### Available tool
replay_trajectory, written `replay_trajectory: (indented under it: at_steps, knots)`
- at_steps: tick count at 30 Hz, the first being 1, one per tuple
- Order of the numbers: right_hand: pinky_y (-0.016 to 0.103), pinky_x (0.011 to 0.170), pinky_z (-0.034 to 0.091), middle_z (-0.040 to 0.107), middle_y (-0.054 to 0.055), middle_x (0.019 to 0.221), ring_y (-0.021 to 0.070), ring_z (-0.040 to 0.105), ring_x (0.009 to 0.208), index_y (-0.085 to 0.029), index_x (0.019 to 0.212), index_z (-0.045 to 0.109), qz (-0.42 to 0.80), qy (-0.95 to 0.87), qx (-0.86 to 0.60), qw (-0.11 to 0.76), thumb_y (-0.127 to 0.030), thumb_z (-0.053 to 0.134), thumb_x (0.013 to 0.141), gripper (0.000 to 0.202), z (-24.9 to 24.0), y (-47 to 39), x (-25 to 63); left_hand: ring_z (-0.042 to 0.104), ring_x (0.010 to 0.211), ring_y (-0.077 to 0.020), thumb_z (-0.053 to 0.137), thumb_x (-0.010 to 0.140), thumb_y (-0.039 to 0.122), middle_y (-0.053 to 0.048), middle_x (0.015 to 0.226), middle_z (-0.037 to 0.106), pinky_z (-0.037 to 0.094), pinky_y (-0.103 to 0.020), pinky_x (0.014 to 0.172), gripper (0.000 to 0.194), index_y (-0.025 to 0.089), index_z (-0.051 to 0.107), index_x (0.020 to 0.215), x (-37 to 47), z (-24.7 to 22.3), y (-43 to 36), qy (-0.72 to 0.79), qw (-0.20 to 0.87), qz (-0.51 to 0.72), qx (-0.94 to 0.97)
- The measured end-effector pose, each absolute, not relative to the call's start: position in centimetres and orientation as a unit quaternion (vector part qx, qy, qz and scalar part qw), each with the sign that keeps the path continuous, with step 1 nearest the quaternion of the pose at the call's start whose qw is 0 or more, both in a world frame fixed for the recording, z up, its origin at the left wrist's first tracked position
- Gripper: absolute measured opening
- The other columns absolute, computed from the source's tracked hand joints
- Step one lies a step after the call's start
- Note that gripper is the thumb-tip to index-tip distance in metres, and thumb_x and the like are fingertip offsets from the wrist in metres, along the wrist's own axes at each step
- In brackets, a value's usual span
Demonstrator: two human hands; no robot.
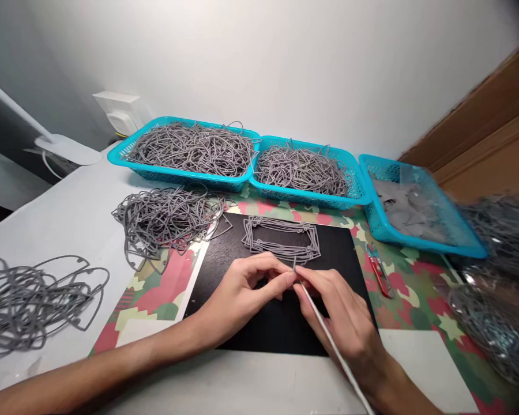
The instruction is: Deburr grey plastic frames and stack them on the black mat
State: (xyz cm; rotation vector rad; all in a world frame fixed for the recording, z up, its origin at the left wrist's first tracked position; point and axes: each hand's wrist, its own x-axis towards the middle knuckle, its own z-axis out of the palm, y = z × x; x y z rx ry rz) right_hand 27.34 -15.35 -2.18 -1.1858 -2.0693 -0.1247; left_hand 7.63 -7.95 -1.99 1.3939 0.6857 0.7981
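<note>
The pale strip (336, 349) lies at the hands, over the black mat (277, 331), its long axis slanting from the fingertips towards 5 o'clock, where the bottom edge cuts it off. A short grey tip (294, 263) points to 12 o'clock just above the fingertips; whether it and the strip are one piece cannot be told, as the fingers cover the join. The left hand (248, 288) has its grip closed to a pinch, thumb and forefinger meeting at the base of the tip, while the right hand (343, 311) has its thumb and forefinger closed around the upper end of the strip. The other left fingers are largely hidden. Between 11 and 12 o'clock of the hands, grey loops (281, 250) form a rectangle on the mat, longest from 9 to 3 o'clock. A tangled grey heap (168, 222) sits at 10 o'clock on the surface (69, 225), and another pile (38, 305) near 9 o'clock is cut by the left edge. Red-handled cutters (379, 272) at 3 o'clock point towards 11. Beyond, the clear bags (493, 328) are blurred and cut off.
</note>
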Motion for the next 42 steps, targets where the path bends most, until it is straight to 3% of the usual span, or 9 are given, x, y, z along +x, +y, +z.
replay_trajectory:
  at_steps: [9,16,32,42]
  knots:
    - [0.03,0.089,0.063,0.074,0.011,0.11,0.0191,0.075,0.097,-0.012,0.142,0.06,0.046,-0.784,-0.473,0.399,-0.007,0.056,0.113,0.03,-2.7,-15.39,27.35,0.06,0.077,-0.0133,0.074,0.105,0.028,-0.001,0.085,0.071,0.047,-0.027,0.075,0.02,0.018,0.086,0.093,7.55,-1.8,-7.87,0.303,0.655,0.341,0.602]
    - [0.027,0.079,0.063,0.078,0.008,0.104,0.0171,0.076,0.087,-0.013,0.136,0.067,0.034,-0.775,-0.445,0.448,0.0,0.07,0.103,0.035,-2.25,-15.3,27.79,0.059,0.074,-0.0125,0.075,0.104,0.03,-0.001,0.085,0.071,0.048,-0.026,0.072,0.02,0.018,0.085,0.091,7.63,-2.06,-7.92,0.301,0.662,0.349,0.591]
    - [0.031,0.077,0.064,0.079,0.01,0.096,0.0202,0.078,0.084,-0.009,0.129,0.067,-0.014,-0.8,-0.442,0.405,0.0,0.069,0.104,0.027,-2.41,-15.03,27.59,0.059,0.077,-0.0141,0.072,0.105,0.029,0.0,0.079,0.067,0.046,-0.026,0.073,0.024,0.017,0.082,0.086,7.74,-2.32,-7.88,0.305,0.636,0.352,0.615]
    - [0.031,0.087,0.064,0.077,0.014,0.112,0.0206,0.075,0.099,-0.009,0.138,0.063,-0.03,-0.791,-0.472,0.388,-0.005,0.069,0.106,0.033,-2.43,-15.23,27.41,0.059,0.077,-0.0135,0.072,0.105,0.025,0.0,0.08,0.067,0.047,-0.026,0.074,0.022,0.018,0.083,0.087,7.84,-1.94,-8.05,0.293,0.641,0.359,0.612]
